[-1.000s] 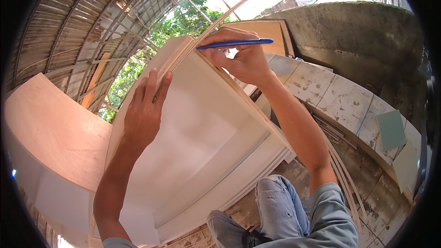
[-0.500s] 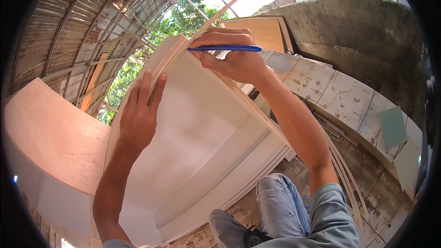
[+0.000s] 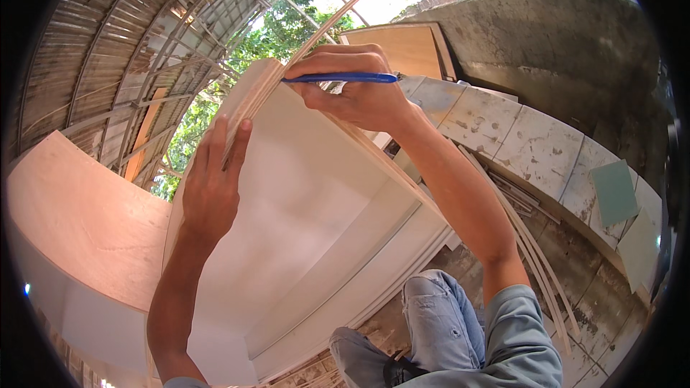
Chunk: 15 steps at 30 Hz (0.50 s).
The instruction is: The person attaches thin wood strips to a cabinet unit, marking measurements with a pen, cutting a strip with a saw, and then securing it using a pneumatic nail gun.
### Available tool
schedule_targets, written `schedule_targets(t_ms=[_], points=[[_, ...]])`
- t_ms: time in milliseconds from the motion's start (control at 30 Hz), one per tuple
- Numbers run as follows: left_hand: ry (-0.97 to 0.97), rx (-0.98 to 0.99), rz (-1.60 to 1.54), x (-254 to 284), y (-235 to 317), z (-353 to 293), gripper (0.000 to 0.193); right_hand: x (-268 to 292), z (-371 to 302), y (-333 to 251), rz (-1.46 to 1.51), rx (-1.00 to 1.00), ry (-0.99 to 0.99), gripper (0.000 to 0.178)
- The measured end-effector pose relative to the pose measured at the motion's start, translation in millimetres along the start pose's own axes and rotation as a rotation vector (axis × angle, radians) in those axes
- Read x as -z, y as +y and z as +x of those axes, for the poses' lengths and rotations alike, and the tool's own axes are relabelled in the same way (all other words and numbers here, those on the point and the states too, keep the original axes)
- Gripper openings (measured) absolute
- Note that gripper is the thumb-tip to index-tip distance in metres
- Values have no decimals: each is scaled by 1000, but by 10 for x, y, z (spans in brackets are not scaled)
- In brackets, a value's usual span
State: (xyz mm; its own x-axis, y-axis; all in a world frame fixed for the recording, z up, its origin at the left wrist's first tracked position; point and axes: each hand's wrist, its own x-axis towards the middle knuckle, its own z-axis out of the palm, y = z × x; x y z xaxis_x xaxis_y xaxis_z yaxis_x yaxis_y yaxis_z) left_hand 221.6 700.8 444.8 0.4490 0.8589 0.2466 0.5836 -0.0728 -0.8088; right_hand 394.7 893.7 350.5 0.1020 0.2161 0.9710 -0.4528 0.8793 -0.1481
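Observation:
A large white-lined cabinet box lies open in front of me. Along its upper left edge runs a thin, long wooden strip, which sticks out past the far corner toward the top of the view. My left hand grips the strip against that edge, fingers stretched along both sides of it. At the far corner, my right hand pinches a blue pen. The pen's tip meets the strip by the corner, and the lower fingers rest near the cabinet's right edge.
A curved-looking plywood panel stands at left. On the right, a tiled ledge carries a green square piece beside a concrete wall. Several long thin strips lean by my right arm. My knees are below.
The view has shifted slightly, so the cabinet corner, strip and both hands sit a little farther left. The pen stays at the strip near the corner; both grips look the same.

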Motion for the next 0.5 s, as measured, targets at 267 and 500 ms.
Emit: schedule_targets(t_ms=[267,500], points=[[-15,12,3,32,-14,17,84,3,28,-9,21,-2,8,19],[-33,24,-1,12,-25,14,86,25,30,6,0,-17,-21,19]])
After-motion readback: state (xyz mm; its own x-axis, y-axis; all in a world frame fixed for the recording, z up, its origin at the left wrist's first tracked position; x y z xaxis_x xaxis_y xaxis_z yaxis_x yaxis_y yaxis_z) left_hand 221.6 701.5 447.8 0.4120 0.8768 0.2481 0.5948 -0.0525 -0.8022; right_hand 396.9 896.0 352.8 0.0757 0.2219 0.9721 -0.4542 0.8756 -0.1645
